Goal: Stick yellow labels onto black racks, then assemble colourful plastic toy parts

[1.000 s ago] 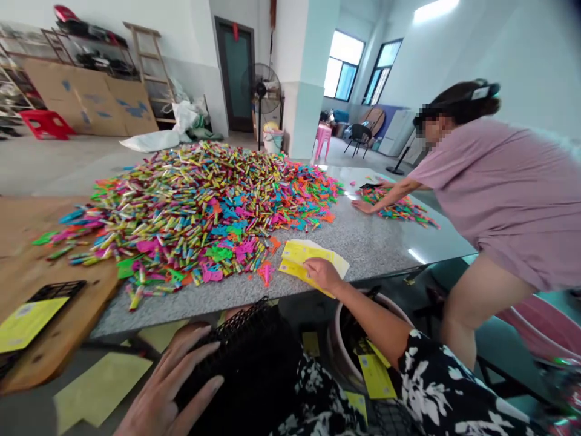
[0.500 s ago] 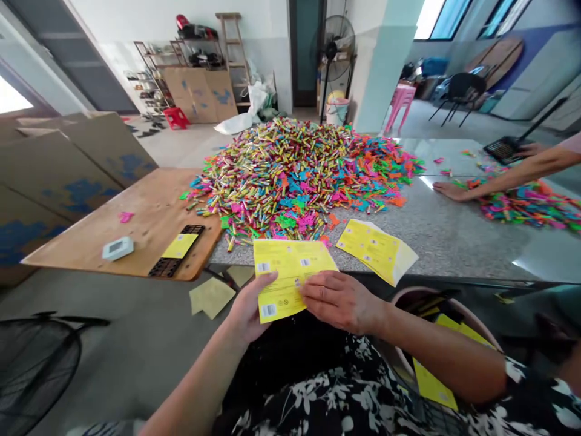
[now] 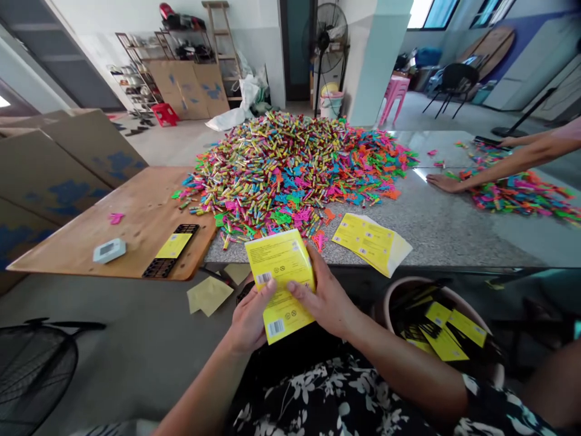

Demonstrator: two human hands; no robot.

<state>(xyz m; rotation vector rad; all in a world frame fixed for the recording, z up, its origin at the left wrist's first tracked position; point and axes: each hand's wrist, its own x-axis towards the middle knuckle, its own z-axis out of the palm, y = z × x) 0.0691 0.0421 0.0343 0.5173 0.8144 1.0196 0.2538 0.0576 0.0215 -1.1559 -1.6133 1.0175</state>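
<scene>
A yellow printed label sheet (image 3: 284, 303) with barcodes is gripped in front of my lap, tilted toward me. My left hand (image 3: 252, 315) pinches its lower left side, thumb on the printed face. Around the right side of the sheet my right hand (image 3: 324, 293) is closed, its thumb on the front and its fingers behind, hidden. The sheet's right edge looks folded back. Beyond it on the grey stone table (image 3: 408, 239) lies a small stack of similar yellow sheets (image 3: 363, 239). A large heap of small colourful plastic pieces and tubes (image 3: 281, 169) rises behind.
On the wooden board (image 3: 131, 212) lie a black rack with a yellow label (image 3: 172, 248) and a white device (image 3: 109, 250). A bin (image 3: 385, 303) of labelled black racks stands at my right. Another person's hand (image 3: 447, 183) rests near a smaller heap (image 3: 521, 194). Cardboard boxes (image 3: 68, 163) stand left.
The sheet has gone from wide to narrower, its right side bent back. My right hand has shifted from lying across its front to gripping its right side. The view has shifted slightly.
</scene>
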